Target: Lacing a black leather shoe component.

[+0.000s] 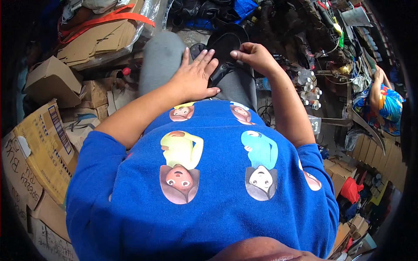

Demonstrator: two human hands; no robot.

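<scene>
Looking down at my lap here. I've got a black shoe (224,54) sitting on my right thigh, top centre of the frame, toe end pointing away from me. My left hand (194,74) is flat, fingers spread a bit, palm down and pressing on the near end of the shoe and my grey trousers (161,58). It isn't gripping anything, just resting there. My right hand (252,55) is curled in from the right, thumb and fingertips pinching the shoe's edge at about the middle, so that one's closed on it.

Below that, most of the frame is my blue shirt (209,204) with the cartoon faces printed on it.

Around me it's cluttered. Cardboard boxes (41,148) are stacked along the left side, with more flattened cardboard under plastic wrap and an orange strap (109,17) in the upper left. To the right of my right arm there's a bunch of small white bottles (310,93). Far right edge, another person in a bright patterned shirt (387,106) is bent over their own stuff, well apart from me.
</scene>
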